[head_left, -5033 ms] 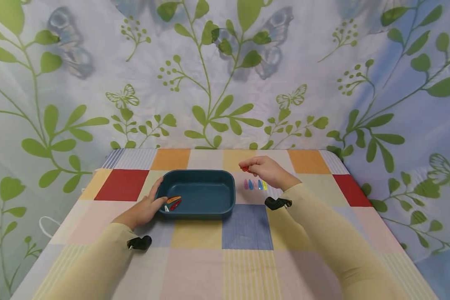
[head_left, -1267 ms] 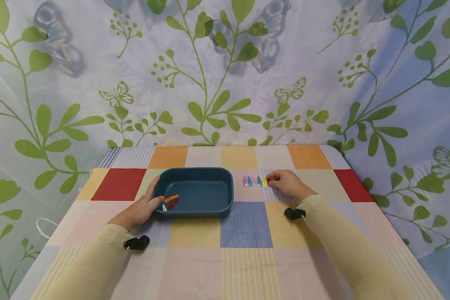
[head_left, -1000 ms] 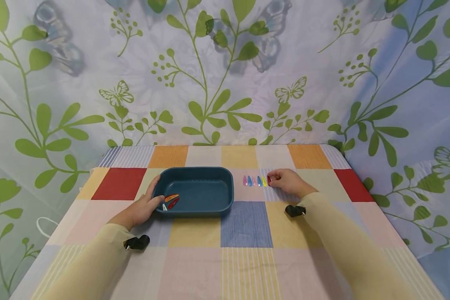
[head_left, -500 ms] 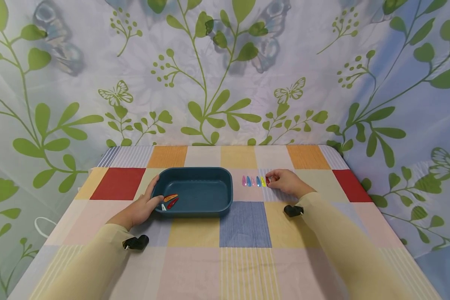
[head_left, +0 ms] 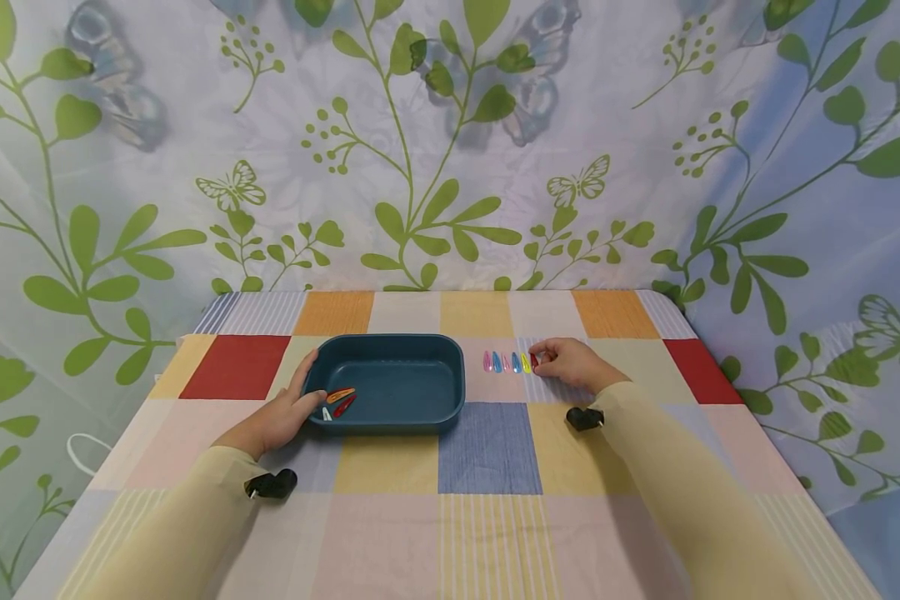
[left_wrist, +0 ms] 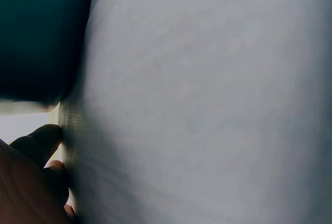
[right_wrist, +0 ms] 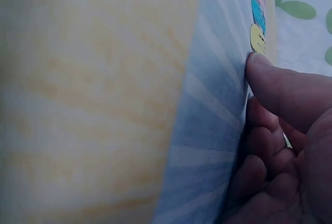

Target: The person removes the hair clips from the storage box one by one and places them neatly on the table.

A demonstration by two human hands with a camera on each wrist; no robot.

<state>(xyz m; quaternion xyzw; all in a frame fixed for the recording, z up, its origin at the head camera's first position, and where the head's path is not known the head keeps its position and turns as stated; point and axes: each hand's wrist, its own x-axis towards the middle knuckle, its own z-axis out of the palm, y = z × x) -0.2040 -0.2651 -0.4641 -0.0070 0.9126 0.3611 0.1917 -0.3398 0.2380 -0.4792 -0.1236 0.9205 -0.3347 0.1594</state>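
In the head view, my right hand [head_left: 573, 365] pinches a dark red hair clip [head_left: 534, 362] between thumb and fingers, low over the tablecloth. The clip is mostly hidden by the fingers. It is at the right end of a row of snap hair clips, beside the yellow clip [head_left: 526, 362]. Left of that lie a blue clip [head_left: 516, 362], pink ones and another blue. My left hand [head_left: 281, 417] grips the left end of the dark blue tray [head_left: 390, 427], thumb over its rim. Inside the tray's near left corner are an orange clip [head_left: 341, 395], a red clip [head_left: 344, 407] and a white clip [head_left: 326, 413].
A patchwork tablecloth [head_left: 390, 533] covers the table. Behind it hangs a curtain [head_left: 450, 150] printed with leaves and butterflies. A white cord loop [head_left: 82, 454] shows past the table's left edge.
Since the earliest frame, my right hand has brought the red clip down and rightward to the row's right end. Over the last second it has barely moved. My left hand stays on the tray.
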